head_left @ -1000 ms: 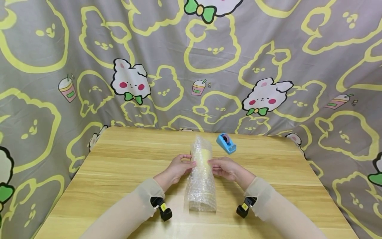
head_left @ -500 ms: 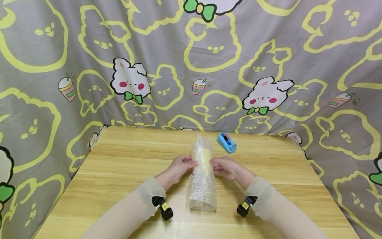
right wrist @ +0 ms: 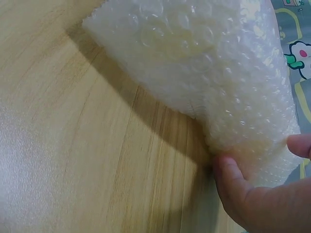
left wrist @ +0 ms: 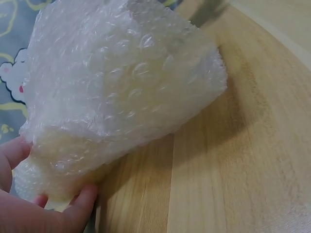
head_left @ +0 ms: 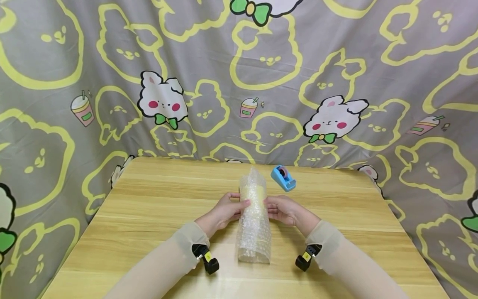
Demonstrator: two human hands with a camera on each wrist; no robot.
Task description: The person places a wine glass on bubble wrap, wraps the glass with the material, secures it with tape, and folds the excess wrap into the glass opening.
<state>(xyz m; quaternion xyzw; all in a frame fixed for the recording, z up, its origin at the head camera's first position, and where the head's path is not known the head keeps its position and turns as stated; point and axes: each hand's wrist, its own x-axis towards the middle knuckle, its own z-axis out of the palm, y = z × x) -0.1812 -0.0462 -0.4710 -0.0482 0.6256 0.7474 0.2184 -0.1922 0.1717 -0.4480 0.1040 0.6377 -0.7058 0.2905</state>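
Observation:
A bubble-wrap roll (head_left: 254, 232) lies lengthwise in the middle of the table, with something pale yellow showing through its upper half; what is inside cannot be made out. From the left, my left hand (head_left: 224, 209) grips it, thumb on top and fingers against the side. My right hand (head_left: 285, 211) holds the opposite side at about the same height. Both wrist views show thumb and fingertips against the bubble wrap (left wrist: 121, 73), whose near end stands loose and open above the wood. In the right wrist view, the wrap (right wrist: 233, 87) narrows toward my fingers.
A blue tape dispenser (head_left: 284, 178) with a roll of tape stands behind and right of the wrapped roll. The wooden table (head_left: 149, 199) ends at a patterned grey curtain (head_left: 209, 54) at the back and sides.
The bubble-wrap roll has shifted or turned slightly to the right. My left hand has followed it, its thumb now farther over the top. My right hand has barely moved.

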